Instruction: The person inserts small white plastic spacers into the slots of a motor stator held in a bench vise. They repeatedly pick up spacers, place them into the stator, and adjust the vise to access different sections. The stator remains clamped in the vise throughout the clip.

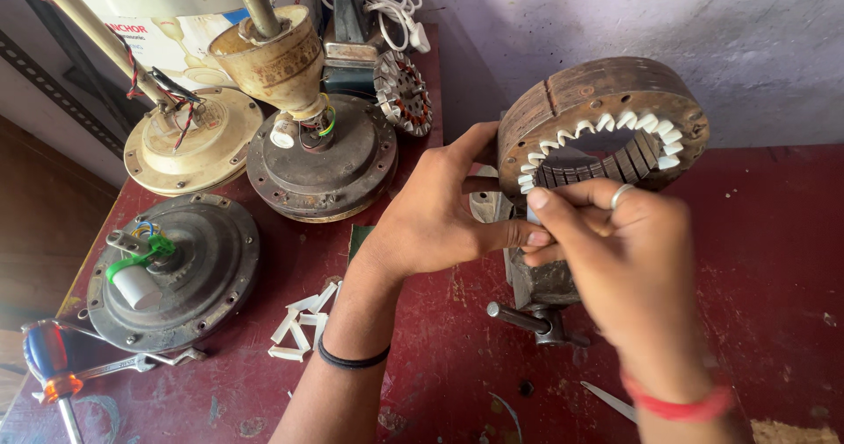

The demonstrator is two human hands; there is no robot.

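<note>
Gripping the rusty stator ring (598,101) at its lower edge, both hands meet just below the toothed bore. The left hand (440,220) wraps the ring's near-left rim, fingers curled shut against it; the right hand (629,255) pinches closed on what appears to be a white insulation strip (532,183) at the slots, though the strip itself is barely visible. The ring stands upright in a small bench vise (541,299) directly beneath the grip. Judged heavy and rigid; paper liners fragile. Best held by the outer rim. Loose white strips (303,325) lie left of the left wrist.
</note>
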